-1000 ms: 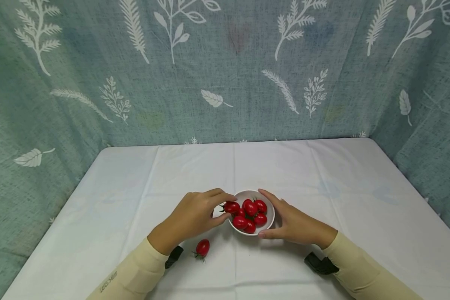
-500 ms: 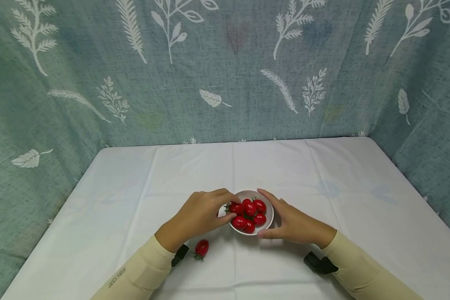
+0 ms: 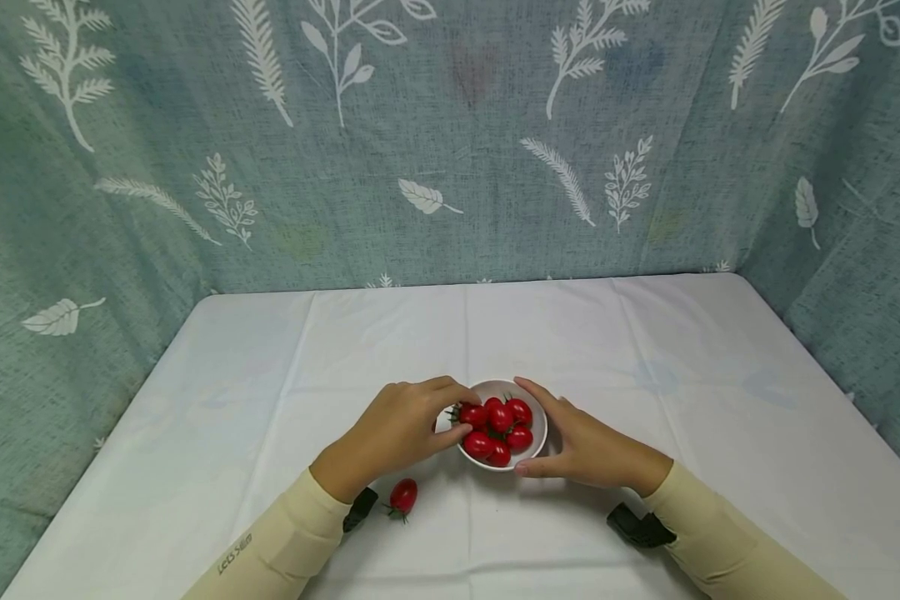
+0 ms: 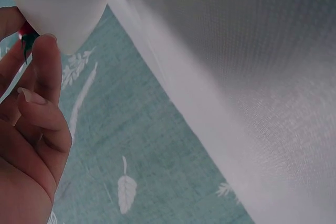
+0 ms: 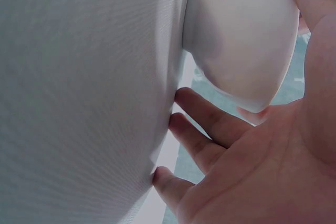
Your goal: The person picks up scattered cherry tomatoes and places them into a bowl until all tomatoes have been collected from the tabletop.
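A white bowl (image 3: pixel 502 388) stands on the table with several red cherry tomatoes (image 3: pixel 499 417) in it. My left hand (image 3: pixel 399 425) pinches one cherry tomato (image 3: pixel 472 416) between thumb and fingers, over the bowl's left side. In the left wrist view, that tomato's green calyx (image 4: pixel 28 43) shows against the bowl's outer wall (image 4: pixel 65 9). My right hand (image 3: pixel 588 442) holds the bowl's right side, with thumb and index finger on its rim. Beneath the bowl wall in the right wrist view, the other fingertips (image 5: pixel 182 95) touch the cloth.
One loose cherry tomato (image 3: pixel 403 497) lies on the white tablecloth (image 3: pixel 570 333), near my left wrist. A dark wrist strap (image 3: pixel 640 528) shows under each forearm. Behind and beside the table hangs a blue-green leaf-print curtain (image 3: pixel 465 142).
Over the last second my left hand has moved slightly right, bringing its cherry tomato further over the bowl. Between the last two frames both hands stay put. The right hand keeps its place throughout.
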`<state>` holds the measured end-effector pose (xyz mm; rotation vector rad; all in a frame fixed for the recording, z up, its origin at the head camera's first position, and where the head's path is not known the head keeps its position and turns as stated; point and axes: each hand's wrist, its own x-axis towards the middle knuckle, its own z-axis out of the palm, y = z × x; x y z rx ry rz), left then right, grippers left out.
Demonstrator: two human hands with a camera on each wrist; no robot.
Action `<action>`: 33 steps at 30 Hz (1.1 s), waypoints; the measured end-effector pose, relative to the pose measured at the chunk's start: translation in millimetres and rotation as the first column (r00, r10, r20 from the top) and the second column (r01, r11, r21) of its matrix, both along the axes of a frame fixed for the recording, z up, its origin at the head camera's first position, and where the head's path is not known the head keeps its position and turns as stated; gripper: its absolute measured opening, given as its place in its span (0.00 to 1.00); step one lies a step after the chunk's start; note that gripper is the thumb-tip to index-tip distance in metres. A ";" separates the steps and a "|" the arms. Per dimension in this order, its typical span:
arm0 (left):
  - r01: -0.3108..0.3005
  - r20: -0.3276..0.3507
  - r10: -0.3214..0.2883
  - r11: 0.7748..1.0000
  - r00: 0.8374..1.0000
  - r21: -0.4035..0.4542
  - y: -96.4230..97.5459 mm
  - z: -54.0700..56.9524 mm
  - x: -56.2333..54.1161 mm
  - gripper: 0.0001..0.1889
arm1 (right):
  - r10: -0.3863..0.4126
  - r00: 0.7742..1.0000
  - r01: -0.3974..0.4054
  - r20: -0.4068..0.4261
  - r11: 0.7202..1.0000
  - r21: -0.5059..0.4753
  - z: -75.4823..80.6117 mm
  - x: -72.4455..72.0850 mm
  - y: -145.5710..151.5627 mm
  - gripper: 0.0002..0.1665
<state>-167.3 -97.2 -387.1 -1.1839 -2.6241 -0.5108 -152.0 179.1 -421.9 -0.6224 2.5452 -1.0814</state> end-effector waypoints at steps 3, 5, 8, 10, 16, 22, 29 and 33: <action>-0.001 -0.001 0.001 1.000 1.000 -0.004 -0.5 -0.4 -0.5 0.17 | 0.000 1.000 0.000 -0.003 1.000 0.002 -0.1 -0.2 0.3 0.65; -0.004 -0.001 0.004 1.000 1.000 -0.007 -1.0 -0.6 -0.5 0.17 | 0.001 1.000 -0.001 -0.004 1.000 0.003 0.0 -0.1 0.4 0.65; -0.011 -0.002 0.011 1.000 1.000 -0.012 -1.1 -0.3 -0.5 0.18 | 0.000 1.000 0.000 0.001 1.000 0.002 0.3 -0.2 0.1 0.65; -0.017 -0.003 0.017 1.000 1.000 -0.015 -1.1 -0.3 -0.9 0.17 | -0.002 1.000 0.002 0.008 1.000 0.001 0.8 -0.2 0.0 0.66; -0.029 -0.011 0.028 0.999 1.000 -0.020 -0.3 -0.6 -2.3 0.17 | 0.000 1.000 0.000 0.012 1.000 -0.007 1.1 -0.5 -0.5 0.66; -0.047 -0.024 0.046 0.998 0.999 -0.040 0.6 0.0 -2.3 0.17 | 0.007 1.000 -0.007 0.005 1.000 -0.015 0.3 -1.1 -1.2 0.66; -0.060 -0.043 0.058 0.997 0.997 -0.051 -0.2 0.3 -2.3 0.16 | 0.011 1.000 -0.011 -0.003 1.000 -0.014 -0.9 -1.4 -1.0 0.66; -0.064 -0.057 0.061 0.997 0.996 -0.044 -2.0 0.0 -2.4 0.16 | 0.017 1.000 -0.017 -0.010 1.000 -0.014 -2.0 -1.8 -0.8 0.65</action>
